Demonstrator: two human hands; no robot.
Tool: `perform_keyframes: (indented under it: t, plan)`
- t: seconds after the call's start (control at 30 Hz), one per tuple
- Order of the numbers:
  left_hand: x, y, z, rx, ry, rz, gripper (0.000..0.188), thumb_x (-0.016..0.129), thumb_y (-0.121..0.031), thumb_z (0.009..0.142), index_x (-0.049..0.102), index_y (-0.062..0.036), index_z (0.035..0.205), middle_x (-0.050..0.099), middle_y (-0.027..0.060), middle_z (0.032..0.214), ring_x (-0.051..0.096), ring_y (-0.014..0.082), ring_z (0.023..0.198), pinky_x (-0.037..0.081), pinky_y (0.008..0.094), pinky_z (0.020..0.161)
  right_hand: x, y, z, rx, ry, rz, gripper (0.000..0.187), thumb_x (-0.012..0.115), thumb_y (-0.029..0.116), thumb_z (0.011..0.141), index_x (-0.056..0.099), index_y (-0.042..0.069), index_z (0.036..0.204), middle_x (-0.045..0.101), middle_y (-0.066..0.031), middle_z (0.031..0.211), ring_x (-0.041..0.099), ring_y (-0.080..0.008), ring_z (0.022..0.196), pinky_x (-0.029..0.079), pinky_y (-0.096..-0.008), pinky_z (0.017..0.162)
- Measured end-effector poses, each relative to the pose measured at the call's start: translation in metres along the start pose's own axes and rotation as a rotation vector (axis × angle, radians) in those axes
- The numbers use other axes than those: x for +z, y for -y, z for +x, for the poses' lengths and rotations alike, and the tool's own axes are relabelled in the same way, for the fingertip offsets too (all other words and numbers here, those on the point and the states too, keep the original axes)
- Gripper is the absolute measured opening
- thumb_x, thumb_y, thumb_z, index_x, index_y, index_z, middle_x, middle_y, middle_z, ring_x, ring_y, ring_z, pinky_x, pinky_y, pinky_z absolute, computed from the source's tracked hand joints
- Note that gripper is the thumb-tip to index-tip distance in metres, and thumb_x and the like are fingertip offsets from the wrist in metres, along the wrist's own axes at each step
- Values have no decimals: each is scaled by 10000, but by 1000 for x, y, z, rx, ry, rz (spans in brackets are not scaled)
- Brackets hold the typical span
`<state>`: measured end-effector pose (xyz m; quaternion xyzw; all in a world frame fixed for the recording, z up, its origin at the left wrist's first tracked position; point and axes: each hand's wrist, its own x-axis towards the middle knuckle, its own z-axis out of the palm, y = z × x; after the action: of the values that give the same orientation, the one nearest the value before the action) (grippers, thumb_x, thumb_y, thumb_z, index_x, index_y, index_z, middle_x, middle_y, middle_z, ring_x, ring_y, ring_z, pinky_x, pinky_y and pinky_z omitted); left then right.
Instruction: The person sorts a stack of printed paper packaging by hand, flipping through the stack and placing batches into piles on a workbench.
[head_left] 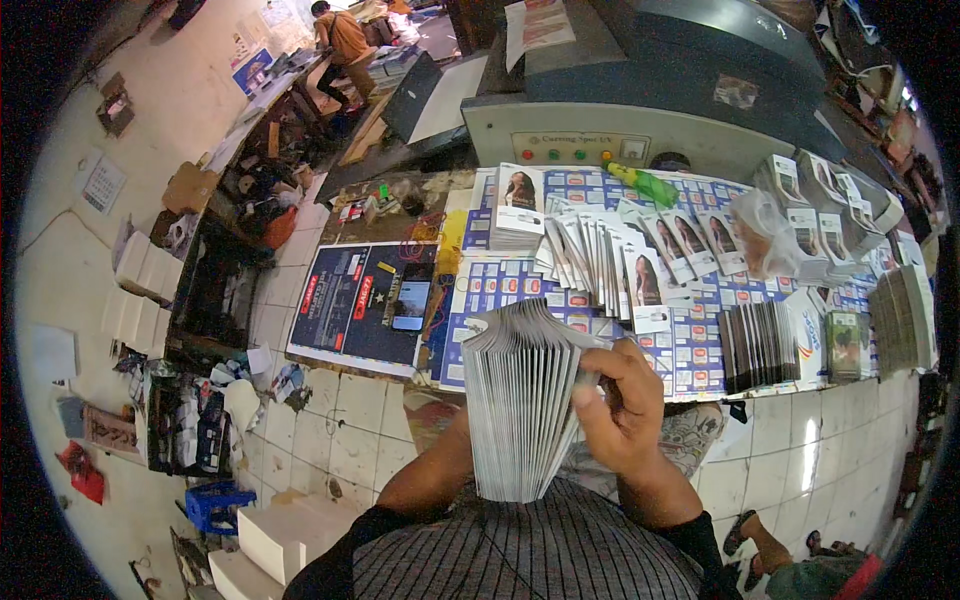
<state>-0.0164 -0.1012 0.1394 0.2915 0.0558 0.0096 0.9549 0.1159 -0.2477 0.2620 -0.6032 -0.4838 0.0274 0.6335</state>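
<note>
A thick stack of folded leaflets (520, 410) stands on edge in front of my chest, its pale edges fanned and curving at the top. My left forearm (432, 468) runs behind the stack, which covers that hand and its fingers. At the stack's upper right side, my right hand (622, 405) is closed, thumb and bent fingers gripping the outermost leaflets. Just beyond, a fanned row of white leaflets (590, 255) with a woman's picture lies on the table. Behind its left end rests a neat pile of the same leaflets (518, 205).
Blue printed sheets (695, 345) cover the table. A phone (411, 304) lies at left on dark printed sheets (335, 300). To the right are a dark-edged leaflet row (760, 345) and bundled stacks (825, 225). A large machine (640, 115) stands behind; another person (345, 40) works far left.
</note>
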Motion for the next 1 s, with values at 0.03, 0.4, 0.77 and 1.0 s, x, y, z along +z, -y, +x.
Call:
perform_keyframes:
  t: [0.03,0.4,0.77,1.0]
  plan:
    - [0,0,1,0,0,2,625,541,-382,968,316,-109,1484,426,104,1457,461,261,1304,428,420,1064,0,1,1,2,-1,-3,263,742,78,791,632,0,1016,623,-137,849,575,-248,704,449,-331,617]
    - [0,-2,6,18,-1,-8,621,543,-369,968,317,-104,1482,430,106,1453,466,260,1300,433,419,1063,4,-2,2,22,5,85,363,830,155,730,624,29,1001,647,-134,897,580,-250,744,453,-329,648]
    - [0,-3,5,22,-1,-2,618,545,-357,969,317,-100,1481,435,109,1449,472,259,1296,438,418,1061,5,-5,3,48,-5,116,347,822,141,746,626,33,1011,642,-109,882,559,-214,740,443,-309,652]
    - [-3,-2,-2,25,-8,-7,615,547,-350,969,317,-97,1480,438,110,1447,475,258,1294,441,418,1060,8,-9,1,77,4,159,291,785,113,783,624,25,1010,625,-111,875,548,-212,729,437,-304,646]
